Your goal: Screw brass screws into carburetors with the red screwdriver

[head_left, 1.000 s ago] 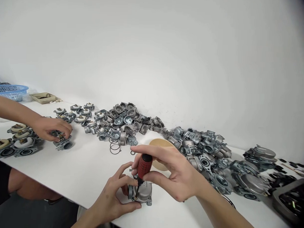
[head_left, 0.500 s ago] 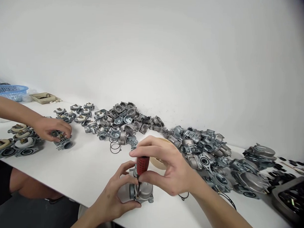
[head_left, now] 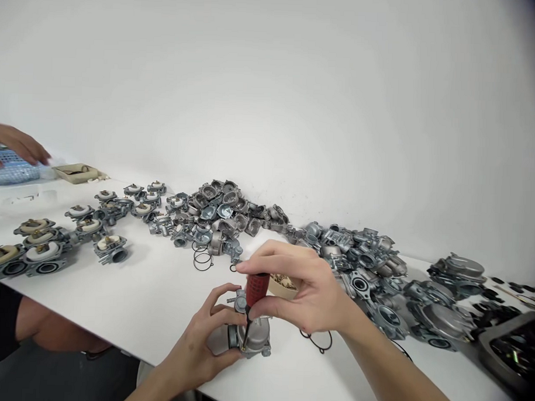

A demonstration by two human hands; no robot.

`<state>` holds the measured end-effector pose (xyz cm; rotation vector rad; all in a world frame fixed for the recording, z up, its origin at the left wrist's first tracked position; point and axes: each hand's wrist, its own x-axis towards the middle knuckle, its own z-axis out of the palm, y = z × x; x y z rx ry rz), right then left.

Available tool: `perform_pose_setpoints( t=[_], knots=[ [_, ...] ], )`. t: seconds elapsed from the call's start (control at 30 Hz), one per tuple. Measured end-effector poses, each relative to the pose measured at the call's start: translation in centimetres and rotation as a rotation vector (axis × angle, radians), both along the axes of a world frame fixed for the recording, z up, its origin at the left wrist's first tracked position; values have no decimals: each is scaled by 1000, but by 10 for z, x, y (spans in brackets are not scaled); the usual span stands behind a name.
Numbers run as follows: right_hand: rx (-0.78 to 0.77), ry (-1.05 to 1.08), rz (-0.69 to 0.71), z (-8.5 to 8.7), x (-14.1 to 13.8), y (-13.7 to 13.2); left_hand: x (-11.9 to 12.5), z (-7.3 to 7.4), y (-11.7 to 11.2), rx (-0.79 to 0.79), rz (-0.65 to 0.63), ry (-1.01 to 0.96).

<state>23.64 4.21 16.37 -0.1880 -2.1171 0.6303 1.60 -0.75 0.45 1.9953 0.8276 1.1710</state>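
Your left hand [head_left: 200, 342] clasps the metal housing [head_left: 259, 336] on the desk [head_left: 158, 302], presumably to steady it; your right hand [head_left: 306, 286] grips the red screwdriver [head_left: 257, 290] nearly upright, apparently to press straight down.

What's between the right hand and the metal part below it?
The head view shows a screwdriver, gripped by the right hand, its shaft pointing at the metal part.

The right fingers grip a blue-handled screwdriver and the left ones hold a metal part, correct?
No: the head view shows the screwdriver has a red handle. The right fingers do grip it; the left fingers hold the metal part.
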Motion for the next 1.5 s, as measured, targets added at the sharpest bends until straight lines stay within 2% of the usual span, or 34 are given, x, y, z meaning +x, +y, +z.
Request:
perform_pose_setpoints(
  t=[0.1,0.23,0.3,0.37,0.43,0.53,0.57,0.73,0.77,0.87,0.9,0.93,1.07,1.13,1.23,1.3,1.4,1.43,1.5],
  knots=[
    [-7,-20,-31,0,2,1,1,-2,0,27,-4,-10],
    [-252,-78,74,-1,6,4,2,-1,-1,51,1,-17],
    [-214,-32,-10,-3,6,6,2,0,-1,45,12,-12],
    [-81,0,-123,-3,6,8,2,1,-1,48,18,-6],
    [-40,-26,-101,-2,6,8,3,2,-1,61,11,-6],
    [-187,-80,74,0,7,7,3,1,-1,68,-3,-15],
    [-220,-75,94,0,7,6,3,0,-1,67,-2,-17],
    [-67,25,-71,-1,5,7,2,0,-1,66,22,-16],
    [-99,11,-53,-2,5,7,2,0,-1,69,23,-18],
    [-359,-30,94,-3,7,10,2,2,-1,52,30,-19],
    [-420,-20,104,-4,7,11,1,3,-1,33,42,-9],
    [-446,0,71,-6,7,14,1,4,0,13,59,5],
    [-405,53,-207,-16,5,29,0,4,4,-70,100,48],
    [-474,50,-153,-22,4,37,0,3,6,-135,76,24],
    [-621,53,43,-28,5,50,-1,-1,9,-235,41,-10],
    [-677,35,-3,-33,6,58,-1,-3,9,-255,40,-5],
    [-666,-23,-229,-42,7,68,0,-4,7,-239,61,22],
    [-658,-32,-253,-45,7,71,1,-4,6,-234,65,30],
    [-703,-16,-168,-51,8,76,1,-2,5,-236,60,39]
  ],
)
